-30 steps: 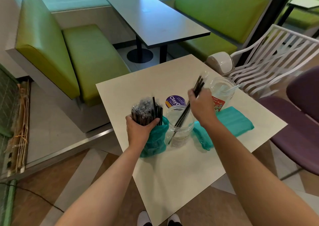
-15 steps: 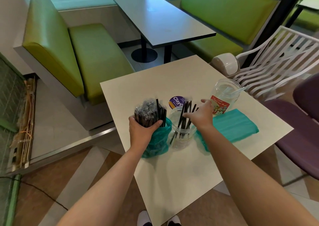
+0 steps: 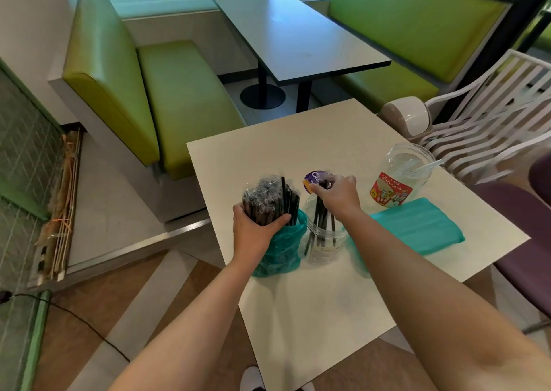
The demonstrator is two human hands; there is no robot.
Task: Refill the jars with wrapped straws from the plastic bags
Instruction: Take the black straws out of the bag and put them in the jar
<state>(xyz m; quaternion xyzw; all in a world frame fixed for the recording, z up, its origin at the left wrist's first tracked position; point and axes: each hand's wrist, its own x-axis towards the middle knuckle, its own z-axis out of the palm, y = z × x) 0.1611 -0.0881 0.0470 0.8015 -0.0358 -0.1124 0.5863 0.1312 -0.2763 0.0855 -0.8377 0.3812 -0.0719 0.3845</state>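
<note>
Benches (image 3: 179,98) in green stand at the far left behind our work, and a dark table (image 3: 298,41) stands further back between two of them. On our white table (image 3: 298,316) we see, starting from the left, our left hand (image 3: 256,232). Its fingers and thumb are curled around a thick bundle of black wrapped straws (image 3: 265,202), which stands upright out of a teal plastic bag (image 3: 280,253); the bag is pushed down around the lower part of the bundle and rests on the table. Just beside it on the right stands a clear jar (image 3: 323,241) that already holds several black straws, leaning in different directions. Our right hand (image 3: 337,193) is over the mouth of this jar, with the fingers bent at the tops of the straws; we cannot tell if it pinches them or only touches them. Behind this hand lies a round purple lid (image 3: 313,179), partly hidden. Further to the right, a second teal bag (image 3: 417,229) lies flat on the table, its left end behind our right forearm. Behind it, near the far right edge, a second clear jar (image 3: 402,176) with a red label is tilted, with one pale straw (image 3: 429,167) sticking out. A white slatted chair (image 3: 492,113) stands beyond the table's right corner.
</note>
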